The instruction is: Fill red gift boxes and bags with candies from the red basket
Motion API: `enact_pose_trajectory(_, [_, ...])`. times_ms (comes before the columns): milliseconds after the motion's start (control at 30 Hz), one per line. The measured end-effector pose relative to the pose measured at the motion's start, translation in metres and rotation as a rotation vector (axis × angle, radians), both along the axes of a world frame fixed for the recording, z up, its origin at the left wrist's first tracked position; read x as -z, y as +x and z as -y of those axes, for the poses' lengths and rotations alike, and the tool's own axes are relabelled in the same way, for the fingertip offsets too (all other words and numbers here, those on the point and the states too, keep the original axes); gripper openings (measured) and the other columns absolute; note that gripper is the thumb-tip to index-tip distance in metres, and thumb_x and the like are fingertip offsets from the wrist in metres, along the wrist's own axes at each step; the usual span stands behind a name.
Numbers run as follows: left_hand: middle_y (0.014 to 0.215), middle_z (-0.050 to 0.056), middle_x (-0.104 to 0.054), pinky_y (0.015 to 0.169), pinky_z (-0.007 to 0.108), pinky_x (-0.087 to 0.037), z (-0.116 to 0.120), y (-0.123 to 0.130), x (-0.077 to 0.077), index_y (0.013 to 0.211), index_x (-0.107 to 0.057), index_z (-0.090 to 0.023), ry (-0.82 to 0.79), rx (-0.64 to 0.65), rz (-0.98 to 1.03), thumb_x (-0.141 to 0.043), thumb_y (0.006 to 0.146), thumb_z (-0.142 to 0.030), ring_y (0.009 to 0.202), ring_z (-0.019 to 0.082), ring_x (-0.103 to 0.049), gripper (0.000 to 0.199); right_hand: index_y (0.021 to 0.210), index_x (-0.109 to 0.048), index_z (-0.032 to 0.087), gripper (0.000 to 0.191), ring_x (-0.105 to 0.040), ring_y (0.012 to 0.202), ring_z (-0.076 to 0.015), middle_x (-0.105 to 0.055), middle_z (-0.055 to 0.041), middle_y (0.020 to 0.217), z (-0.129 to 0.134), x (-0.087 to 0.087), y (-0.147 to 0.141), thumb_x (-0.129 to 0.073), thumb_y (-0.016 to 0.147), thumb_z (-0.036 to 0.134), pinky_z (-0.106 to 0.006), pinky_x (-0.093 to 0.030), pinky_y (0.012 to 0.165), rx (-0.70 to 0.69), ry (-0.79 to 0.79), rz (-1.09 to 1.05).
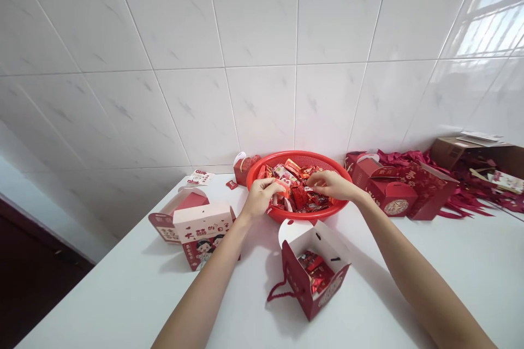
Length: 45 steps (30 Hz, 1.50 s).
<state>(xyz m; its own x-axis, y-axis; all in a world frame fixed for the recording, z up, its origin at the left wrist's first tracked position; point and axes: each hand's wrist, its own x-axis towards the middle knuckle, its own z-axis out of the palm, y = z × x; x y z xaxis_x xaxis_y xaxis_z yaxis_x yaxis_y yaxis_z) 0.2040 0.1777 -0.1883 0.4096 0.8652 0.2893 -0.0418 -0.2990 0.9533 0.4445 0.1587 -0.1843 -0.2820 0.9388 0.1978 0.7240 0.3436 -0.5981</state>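
A red plastic basket (301, 219) heaped with wrapped candies (303, 196) stands against the wall. At its left side my left hand (260, 196) pinches a wrapped candy (283, 187) in red and orange above the pile. My right hand (331, 184) reaches in over the right side, its fingers bent down and closed among the candies; what lies between the fingertips is hard to make out. In front of the basket sits an open red gift box (301, 283) with a white inside, a red cord handle and several red candies (314, 271) in it.
Two pink and red boxes (202, 229) stand at left, near a loose candy (231, 185) and printed cards (200, 177). A small red box (242, 169) is behind the basket. Right of it are more red boxes (393, 196), dark red ribbons (462, 202) and a cardboard carton (450, 151).
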Motion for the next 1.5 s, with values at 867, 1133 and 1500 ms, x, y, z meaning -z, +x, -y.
enact_pose_trajectory(867, [0.057,0.001,-0.061,0.047,0.019,-0.034,0.005,0.004,0.000,0.055,-0.037,-0.020,0.003,0.066,0.036,-0.065,0.061,-0.024,0.060,0.013,-0.058,0.029,0.098,-0.072,0.018,0.031,-0.066,0.086,-0.0238,-0.072,-0.0052,0.093,-0.006,-0.005,-0.015,-0.064,0.068,0.013,-0.027,-0.044,0.065,-0.114,-0.502,0.528])
enact_pose_trajectory(1133, [0.060,0.002,-0.065,0.046,0.019,-0.035,0.006,0.004,-0.001,0.057,-0.038,-0.020,0.016,0.041,0.012,-0.067,0.064,-0.029,0.059,0.014,-0.060,0.031,0.076,-0.067,0.016,0.015,-0.059,0.074,-0.0175,-0.065,-0.0009,0.075,-0.006,0.004,-0.001,-0.066,0.066,0.027,-0.026,-0.043,0.065,-0.260,-0.361,0.100])
enact_pose_trajectory(1500, [0.069,0.006,-0.070,0.048,0.022,-0.039,0.007,0.003,-0.001,0.061,-0.048,-0.019,0.037,0.031,-0.004,-0.063,0.079,-0.048,0.052,0.011,-0.052,0.038,0.085,-0.070,0.017,0.025,-0.065,0.084,-0.0189,-0.071,-0.0041,0.089,-0.005,0.011,0.009,-0.077,0.068,0.034,-0.033,-0.052,0.079,-0.175,-0.191,-0.427])
